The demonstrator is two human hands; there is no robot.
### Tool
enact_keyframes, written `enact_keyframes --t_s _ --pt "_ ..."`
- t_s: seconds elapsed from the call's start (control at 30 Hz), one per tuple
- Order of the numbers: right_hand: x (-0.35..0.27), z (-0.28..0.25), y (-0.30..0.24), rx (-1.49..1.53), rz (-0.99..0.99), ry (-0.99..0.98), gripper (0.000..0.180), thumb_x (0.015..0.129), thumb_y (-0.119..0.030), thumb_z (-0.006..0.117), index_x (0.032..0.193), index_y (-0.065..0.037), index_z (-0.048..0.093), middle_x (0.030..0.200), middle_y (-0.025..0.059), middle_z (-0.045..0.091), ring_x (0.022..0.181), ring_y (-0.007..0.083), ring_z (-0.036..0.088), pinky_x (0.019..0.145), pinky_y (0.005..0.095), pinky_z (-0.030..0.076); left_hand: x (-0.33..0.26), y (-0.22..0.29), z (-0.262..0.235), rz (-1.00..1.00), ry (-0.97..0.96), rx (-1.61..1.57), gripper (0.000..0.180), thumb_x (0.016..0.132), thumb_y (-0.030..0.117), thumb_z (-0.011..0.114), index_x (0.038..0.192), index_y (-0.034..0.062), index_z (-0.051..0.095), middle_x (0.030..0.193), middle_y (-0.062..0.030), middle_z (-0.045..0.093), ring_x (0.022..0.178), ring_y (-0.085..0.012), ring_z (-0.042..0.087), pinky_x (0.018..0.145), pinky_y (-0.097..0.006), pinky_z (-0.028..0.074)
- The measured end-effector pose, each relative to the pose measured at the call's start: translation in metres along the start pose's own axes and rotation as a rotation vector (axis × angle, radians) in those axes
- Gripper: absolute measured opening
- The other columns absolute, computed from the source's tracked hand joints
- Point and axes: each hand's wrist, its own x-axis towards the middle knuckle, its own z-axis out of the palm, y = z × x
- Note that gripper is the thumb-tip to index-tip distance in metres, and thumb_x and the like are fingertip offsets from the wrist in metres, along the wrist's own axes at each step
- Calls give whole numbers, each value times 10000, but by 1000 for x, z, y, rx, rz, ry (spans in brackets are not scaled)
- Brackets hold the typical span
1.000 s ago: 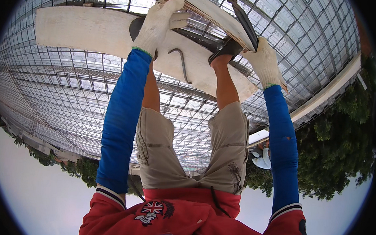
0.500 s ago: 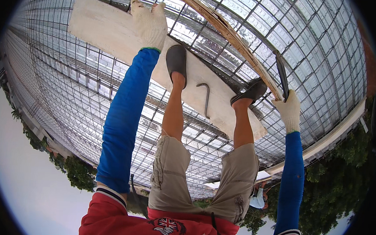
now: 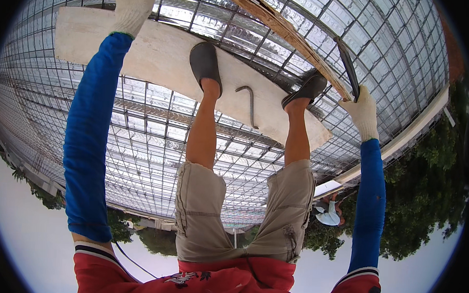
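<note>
My right hand [image 3: 361, 111], in a white knit glove, is closed around the lower end of a dark, slightly curved tool [image 3: 347, 67]; its exact kind does not show. The near end of a long, splintered wooden strip [image 3: 294, 42] meets the fingers of the same hand; I cannot tell if they grip it too. My left hand [image 3: 133, 8], gloved alike, is at the top edge above the left part of a pale board [image 3: 160, 51]. Its fingertips are partly cut off. On the board, between my feet, lies a hooked ribbed steel rod [image 3: 252, 105].
A grid of steel bars [image 3: 158, 98] spreads over shiny silvery sheeting all around. My dark clogs [image 3: 204, 61] stand on the board. A pale edge beam [image 3: 418, 136] runs along the right. Beyond it are trees and another person [image 3: 330, 211].
My left hand has moved left and up, toward the frame's top edge. The right hand keeps its grip on the dark tool. The view has shifted slightly.
</note>
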Motion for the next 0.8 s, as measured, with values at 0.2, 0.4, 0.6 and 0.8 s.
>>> enact_keyframes --t_s 0.2,0.4,0.6,0.8 --pt "-1 5 2 -6 -8 -12 591 747 -342 919 1108 19 622 951 261 742 933 430 754 801 487 587 -2 -46 -12 167 48 4 309 1034 281 693 1291 118 739 1046 -47 806 929 -125 737 854 -303 562" --pt "-6 -1 4 55 27 32 563 742 -325 889 1102 20 629 972 267 742 940 435 749 814 485 585 -40 2 44 19 388 -3 307 1025 323 682 1276 147 709 1073 -86 805 1049 -308 759 928 -408 563" --pt "5 8 18 4 46 51 583 740 -372 903 1071 18 623 903 251 727 871 433 742 770 490 578 31 -6 -36 237 -171 156 241 1073 261 638 1208 87 737 981 -52 787 861 -158 718 775 -317 556" --pt "5 1 8 14 18 13 581 744 -352 900 1096 20 627 969 269 745 954 455 742 814 497 583 -26 18 35 32 304 51 279 1032 273 703 1235 82 711 944 -85 785 886 -217 755 797 -356 560"
